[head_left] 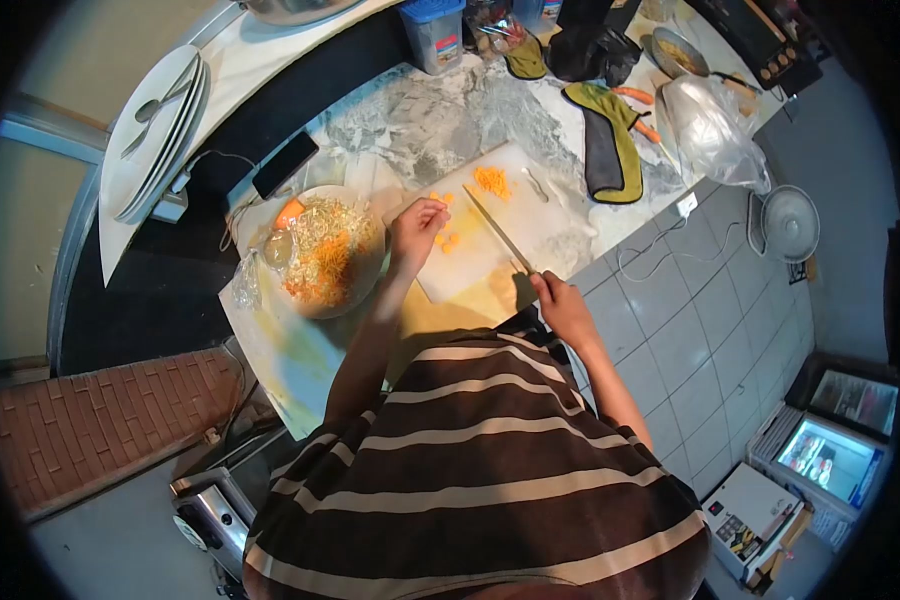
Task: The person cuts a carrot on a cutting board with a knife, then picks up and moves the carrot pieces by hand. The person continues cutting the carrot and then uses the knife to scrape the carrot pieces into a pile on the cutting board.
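Note:
A white cutting board [485,235] lies on the counter in front of me. My right hand [562,305] is closed round the handle of a knife [500,232], whose blade slants across the board. Over the board's left edge is my left hand [419,232], its fingers curled together; whatever they may hold is too small to make out. Small orange pieces [449,242] lie beside it. A pile of chopped orange bits [492,181] sits near the board's far edge. To the left stands a large bowl [370,275] of shredded food with an orange chunk.
A phone [286,165] lies behind the bowl. Stacked plates [155,135] with spoons rest on the raised ledge at left. At right are a green-and-grey cloth [610,150], carrots [646,131], a plastic bag [710,125] and a pan [678,55]. A blue-lidded container [434,38] stands at the back.

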### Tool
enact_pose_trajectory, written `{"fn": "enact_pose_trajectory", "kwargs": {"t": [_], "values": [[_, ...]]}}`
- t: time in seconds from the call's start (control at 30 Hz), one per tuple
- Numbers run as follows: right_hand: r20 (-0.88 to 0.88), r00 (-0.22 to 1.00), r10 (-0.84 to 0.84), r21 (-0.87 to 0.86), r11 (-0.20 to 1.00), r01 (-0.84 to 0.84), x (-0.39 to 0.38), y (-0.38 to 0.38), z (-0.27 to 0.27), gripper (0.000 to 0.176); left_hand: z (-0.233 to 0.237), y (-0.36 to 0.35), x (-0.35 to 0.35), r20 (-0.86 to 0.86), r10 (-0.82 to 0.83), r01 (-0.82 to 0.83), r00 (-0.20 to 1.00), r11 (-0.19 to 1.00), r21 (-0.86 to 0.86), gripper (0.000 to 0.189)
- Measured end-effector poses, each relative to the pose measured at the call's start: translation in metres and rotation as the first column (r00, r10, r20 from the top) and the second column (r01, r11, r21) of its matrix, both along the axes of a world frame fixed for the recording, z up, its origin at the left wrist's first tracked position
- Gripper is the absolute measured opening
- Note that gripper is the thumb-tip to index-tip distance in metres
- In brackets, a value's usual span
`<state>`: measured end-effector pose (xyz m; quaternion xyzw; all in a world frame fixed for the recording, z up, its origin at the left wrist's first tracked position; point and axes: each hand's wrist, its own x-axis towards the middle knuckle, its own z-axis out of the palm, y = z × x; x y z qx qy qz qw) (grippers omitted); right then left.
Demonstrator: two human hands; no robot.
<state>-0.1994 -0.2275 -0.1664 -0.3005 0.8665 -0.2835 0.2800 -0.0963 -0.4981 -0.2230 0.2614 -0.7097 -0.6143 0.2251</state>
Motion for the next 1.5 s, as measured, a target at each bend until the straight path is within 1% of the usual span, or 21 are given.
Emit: {"fn": "enact_pose_trajectory", "kwargs": {"t": [0.13,0.2,0.27,0.3,0.43,0.5,0.53,0.57,0.6,0.63,0.7,0.77,0.8,0.83,0.9,0.93,1.0,1.03,1.1,1.23,1.5], "values": [[-0.011,0.996,0.089,0.05,0.995,-0.088,-0.019,-0.012,-0.003,0.046,-0.006,0.009,0.003,-0.056,0.107,-0.102,0.993,0.99,0.096,0.01],[0.089,0.986,0.144,0.083,0.985,-0.152,-0.032,-0.013,0.001,0.047,-0.005,0.018,0.0,0.003,0.181,-0.181,0.983,0.983,-0.031,0.01],[0.142,0.976,0.166,0.09,0.98,-0.18,-0.047,-0.013,0.006,0.048,-0.01,0.026,-0.005,-0.032,0.205,-0.204,0.978,0.979,0.025,0.01],[0.186,0.967,0.174,0.088,0.977,-0.192,-0.055,-0.014,0.007,0.048,-0.012,0.029,-0.009,-0.076,0.216,-0.211,0.973,0.975,0.073,0.01],[0.208,0.954,0.217,-0.009,0.975,-0.22,-0.088,-0.015,0.001,0.047,-0.027,0.045,-0.028,-0.003,0.299,-0.296,0.954,0.947,0.124,0.009],[0.188,0.957,0.219,0.029,0.973,-0.228,-0.1,-0.016,0.012,0.047,-0.028,0.052,-0.04,0.061,0.271,-0.269,0.961,0.962,-0.038,0.009],[0.16,0.965,0.206,0.07,0.973,-0.219,-0.103,-0.016,0.012,0.048,-0.027,0.055,-0.048,0.065,0.276,-0.274,0.959,0.961,-0.036,0.009],[0.172,0.964,0.204,0.068,0.974,-0.218,-0.108,-0.016,0.01,0.048,-0.027,0.057,-0.053,0.041,0.293,-0.271,0.955,0.923,-0.273,0.009],[0.183,0.96,0.21,0.043,0.974,-0.222,-0.112,-0.013,0.006,0.048,-0.024,0.057,-0.052,0.023,0.293,-0.243,0.956,0.833,-0.496,0.01],[0.194,0.959,0.209,0.016,0.976,-0.216,-0.109,-0.012,0.004,0.048,-0.024,0.054,-0.049,0.045,0.274,-0.215,0.961,0.837,-0.503,0.01],[0.219,0.957,0.192,0.053,0.977,-0.208,-0.102,-0.011,0.007,0.049,-0.022,0.047,-0.059,0.107,0.242,-0.119,0.964,0.758,-0.641,0.012],[0.198,0.974,0.109,0.0,0.994,-0.112,-0.087,-0.004,-0.008,0.05,-0.022,0.043,-0.058,0.08,0.239,-0.122,0.968,0.722,-0.681,0.013],[0.21,0.967,0.143,0.007,0.989,-0.148,-0.083,-0.005,-0.011,0.052,-0.018,0.04,-0.059,0.071,0.226,-0.104,0.972,0.676,-0.729,0.015],[0.222,0.964,0.149,0.039,0.986,-0.162,-0.079,-0.004,-0.012,0.052,-0.014,0.041,-0.06,0.062,0.234,-0.115,0.97,0.674,-0.73,0.015],[0.206,0.967,0.147,0.011,0.988,-0.152,-0.07,-0.006,-0.014,0.051,-0.007,0.048,-0.055,0.07,0.345,-0.189,0.936,0.66,-0.727,0.016],[0.207,0.967,0.146,0.02,0.988,-0.153,-0.066,-0.007,-0.012,0.051,-0.005,0.051,-0.049,0.073,0.345,-0.189,0.936,0.666,-0.721,0.016],[0.192,0.972,0.135,0.045,0.988,-0.146,-0.064,-0.013,-0.005,0.049,-0.002,0.051,-0.042,0.063,0.313,-0.14,0.948,0.584,-0.8,0.019],[0.181,0.973,0.14,0.052,0.987,-0.152,-0.064,-0.014,-0.006,0.049,-0.003,0.051,-0.038,0.054,0.318,-0.152,0.947,0.588,-0.795,0.019],[0.168,0.975,0.145,0.069,0.985,-0.159,-0.062,-0.013,-0.009,0.048,-0.006,0.054,-0.029,0.082,0.253,-0.083,0.964,0.582,-0.809,0.024],[0.154,0.973,0.173,0.086,0.978,-0.188,-0.057,-0.013,0.001,0.044,-0.005,0.065,-0.022,0.101,0.267,-0.065,0.958,0.549,-0.833,0.027],[-0.009,0.976,0.217,0.044,0.975,-0.216,-0.045,-0.01,-0.005,0.034,-0.012,0.063,-0.022,0.128,0.241,-0.032,0.962,0.568,-0.823,0.035]]}}
